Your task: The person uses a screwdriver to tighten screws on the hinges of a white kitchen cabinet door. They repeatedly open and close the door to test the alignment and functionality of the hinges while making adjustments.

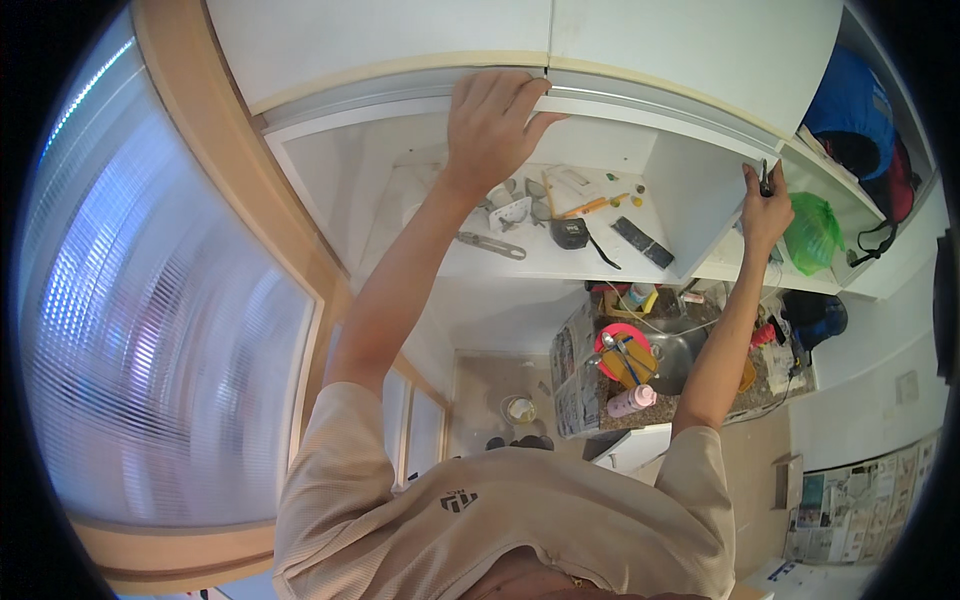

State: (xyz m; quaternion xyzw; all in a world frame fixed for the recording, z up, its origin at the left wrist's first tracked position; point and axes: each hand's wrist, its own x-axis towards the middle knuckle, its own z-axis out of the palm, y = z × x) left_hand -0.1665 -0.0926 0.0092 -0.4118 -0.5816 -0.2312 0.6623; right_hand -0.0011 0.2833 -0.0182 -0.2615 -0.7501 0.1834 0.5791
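On the white cabinet shelf (pixel 550 266) at the upper centre of the frame, a flat metal tool (pixel 490 246), a black tape measure (pixel 570 233) and a dark bar (pixel 643 243) are laid out. Lower down, right of centre, a pink bowl (pixel 640 335) and a pink bottle (pixel 632 401) are carried by the speckled worktop (pixel 668 410), partly covered with newspaper (pixel 575 370).

wood-framed ribbed glass (pixel 165 330) stands left, a white wall (pixel 865 420) right, beige floor (pixel 480 382) below.

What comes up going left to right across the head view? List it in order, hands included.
Ribbed translucent panel → left hand → black tape measure → black bar → right hand → blue bundle.
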